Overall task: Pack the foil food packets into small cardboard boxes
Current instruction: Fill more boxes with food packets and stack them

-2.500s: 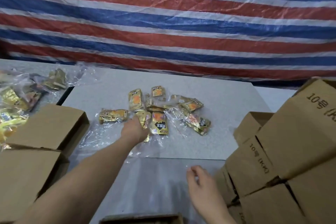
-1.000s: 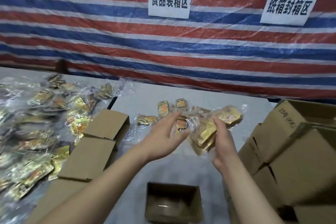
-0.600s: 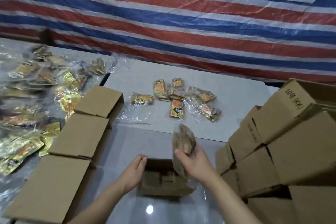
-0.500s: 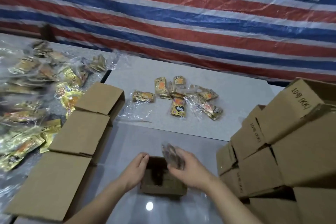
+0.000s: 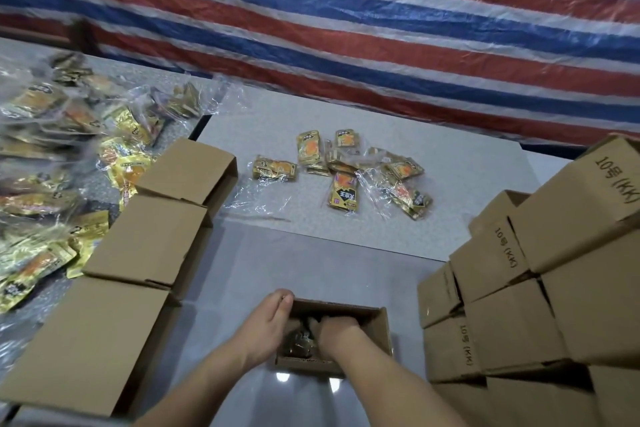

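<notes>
Head view: a small open cardboard box (image 5: 377, 329) sits at 6 o'clock on the grey table (image 5: 467, 184), dark crinkled foil packets (image 5: 299, 340) inside. Right hand (image 5: 337, 328) reaches in, its grip hidden. Left hand (image 5: 268, 321) rests straight-fingered along the box's left wall. Loose gold packets (image 5: 343, 196) lie at 12 o'clock; closed boxes (image 5: 152, 236) flank at 9, stacked cartons (image 5: 554, 288) at 3.

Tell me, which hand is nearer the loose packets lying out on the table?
Left, slightly. The left hand rests on the open box's left rim, fingertips toward the loose packets. The right hand is down inside the box, pressing on its contents.
</notes>
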`<control>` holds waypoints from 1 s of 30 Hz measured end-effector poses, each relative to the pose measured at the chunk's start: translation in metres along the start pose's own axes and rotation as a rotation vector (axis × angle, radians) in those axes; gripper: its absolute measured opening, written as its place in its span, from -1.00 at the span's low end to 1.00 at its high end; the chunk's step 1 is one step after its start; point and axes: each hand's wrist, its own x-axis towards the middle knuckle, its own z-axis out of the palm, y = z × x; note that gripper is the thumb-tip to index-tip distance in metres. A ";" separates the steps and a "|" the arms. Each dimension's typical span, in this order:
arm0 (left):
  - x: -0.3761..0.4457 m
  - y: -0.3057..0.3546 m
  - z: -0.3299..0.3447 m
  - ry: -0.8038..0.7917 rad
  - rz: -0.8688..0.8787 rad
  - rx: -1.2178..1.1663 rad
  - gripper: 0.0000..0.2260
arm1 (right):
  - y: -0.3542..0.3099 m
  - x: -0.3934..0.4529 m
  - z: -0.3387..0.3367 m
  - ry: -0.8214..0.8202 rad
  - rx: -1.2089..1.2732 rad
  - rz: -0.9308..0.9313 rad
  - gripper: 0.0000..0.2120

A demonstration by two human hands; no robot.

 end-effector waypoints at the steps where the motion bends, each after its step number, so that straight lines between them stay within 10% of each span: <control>1: 0.000 0.000 0.000 -0.001 -0.003 -0.002 -0.74 | 0.002 -0.005 -0.004 0.004 0.090 -0.012 -0.37; 4: 0.001 0.000 -0.002 -0.011 -0.013 0.022 -0.73 | 0.012 -0.024 -0.015 0.023 0.344 -0.026 -0.39; 9: 0.000 -0.001 -0.002 -0.015 -0.009 -0.019 -0.75 | 0.021 -0.033 -0.020 -0.064 -0.021 0.093 -0.71; 17: -0.002 -0.002 0.001 -0.034 0.009 0.028 -0.75 | 0.017 -0.023 -0.009 0.047 0.440 0.153 -0.69; 30: -0.001 -0.011 0.007 -0.058 -0.009 0.043 -0.80 | -0.008 -0.015 0.017 -0.043 0.390 0.075 -0.71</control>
